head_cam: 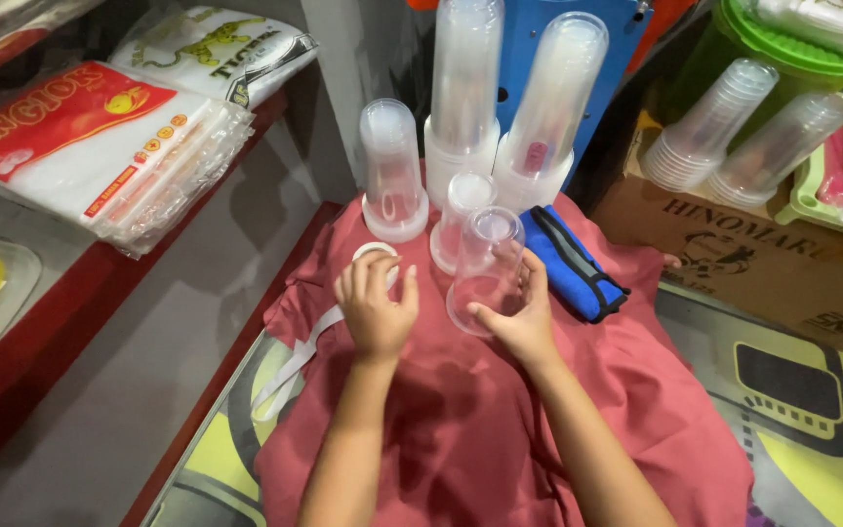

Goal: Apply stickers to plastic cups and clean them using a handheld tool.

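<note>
My right hand [519,317] grips a small stack of clear plastic cups [486,268], tilted with its base toward the back, over a red cloth [500,420]. My left hand [375,304] rests on the cloth beside it, fingers curled over a white roll of tape [371,252]. Just behind stand upside-down stacks of clear cups: a short stack [392,171] at the left, a small stack [461,210] in the middle, and two tall stacks [466,88] [553,107] at the back.
A blue folded pouch [570,263] lies right of the cups. A cardboard box [763,263] at the right holds two more lying cup stacks [709,122]. Shelves at the left carry packs of plastic bags [90,146]. A white strap [295,366] hangs off the cloth's left edge.
</note>
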